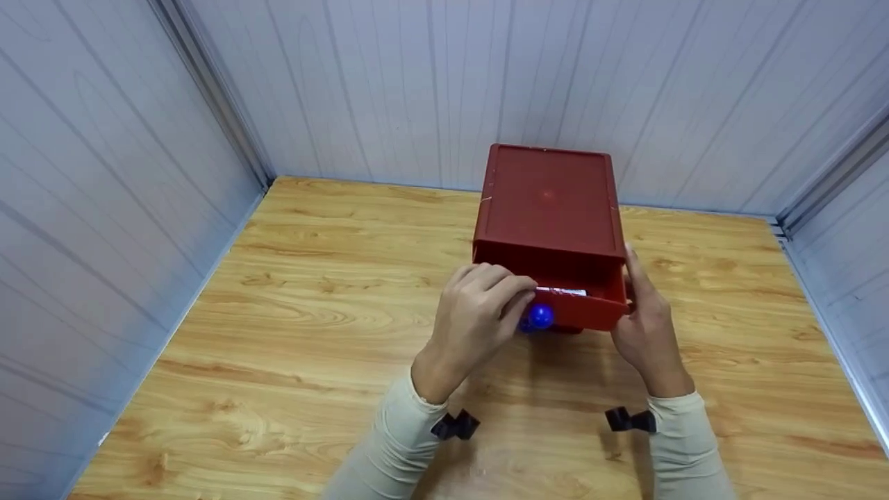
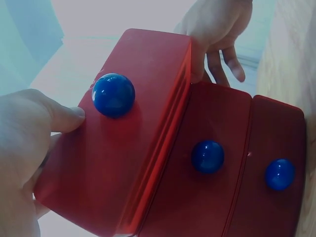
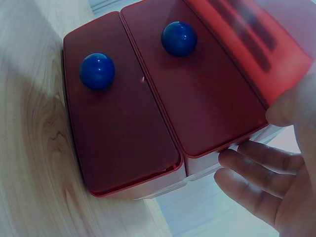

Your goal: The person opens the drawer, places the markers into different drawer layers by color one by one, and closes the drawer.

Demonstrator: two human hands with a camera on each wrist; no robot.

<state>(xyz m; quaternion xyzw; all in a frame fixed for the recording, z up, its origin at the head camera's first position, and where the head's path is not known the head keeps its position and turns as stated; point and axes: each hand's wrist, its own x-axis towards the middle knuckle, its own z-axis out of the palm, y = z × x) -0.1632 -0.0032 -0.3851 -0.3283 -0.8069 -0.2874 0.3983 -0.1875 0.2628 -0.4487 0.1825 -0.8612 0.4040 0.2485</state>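
Note:
A red plastic drawer cabinet [image 1: 549, 201] stands on the table, its top drawer [image 1: 583, 311] pulled out towards me. At that drawer's left side, my left hand [image 1: 476, 309] pinches the front panel's rim, thumb on the face beside a round blue knob [image 2: 113, 95] and fingers behind. My right hand [image 1: 649, 330] rests against the cabinet's right side with its fingers extended, thumb by the drawer's corner. Inside the open drawer lies a slim white item [image 1: 564, 291], mostly hidden by the front panel. Below, the middle drawer [image 2: 212, 118] and bottom drawer [image 2: 271, 133] are closed.
The wood-grain table [image 1: 312, 298] spreads out around the cabinet. Pale panelled walls [image 1: 375, 90] enclose it at the back and both sides, with the cabinet close to the back wall. A black strap end [image 1: 455, 425] sticks out from the left sleeve, another [image 1: 630, 419] from the right.

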